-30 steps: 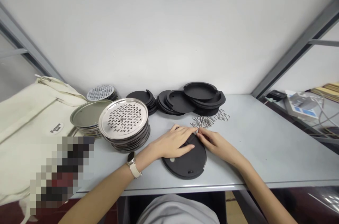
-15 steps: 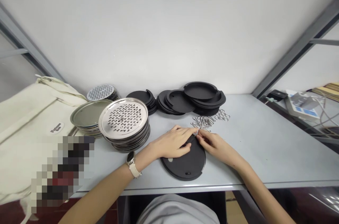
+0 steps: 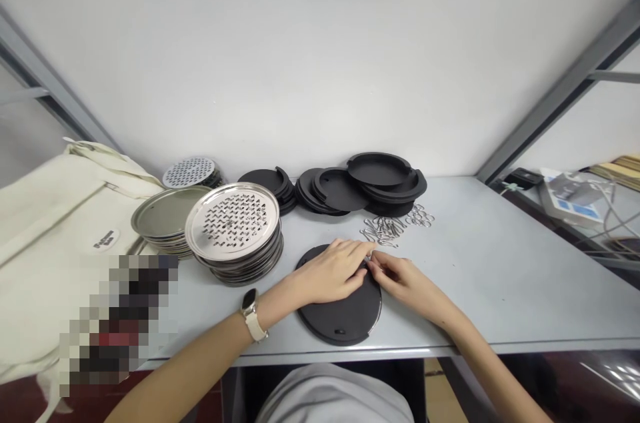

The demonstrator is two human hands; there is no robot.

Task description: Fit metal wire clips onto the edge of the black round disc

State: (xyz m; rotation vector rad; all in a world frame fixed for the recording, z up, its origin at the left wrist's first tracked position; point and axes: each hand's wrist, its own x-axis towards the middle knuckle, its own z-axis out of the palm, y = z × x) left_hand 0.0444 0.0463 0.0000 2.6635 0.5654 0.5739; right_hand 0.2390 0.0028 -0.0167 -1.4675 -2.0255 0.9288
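Left hand (image 3: 334, 271) rests palm down on a black disc (image 3: 340, 306) lying flat on the grey table (image 3: 500, 276). Right hand (image 3: 403, 280) meets it at the disc's far edge, fingertips pinched on something small; what it is cannot be told. Loose metal clips (image 3: 387, 228) lie just beyond both hands. Perforated steel plates (image 3: 233, 223) are stacked left of the left hand. Black disc stacks (image 3: 360, 186) sit farther back.

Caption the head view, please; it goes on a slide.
Both hands, left hand and right hand, rest on a black disc beside metal clips.
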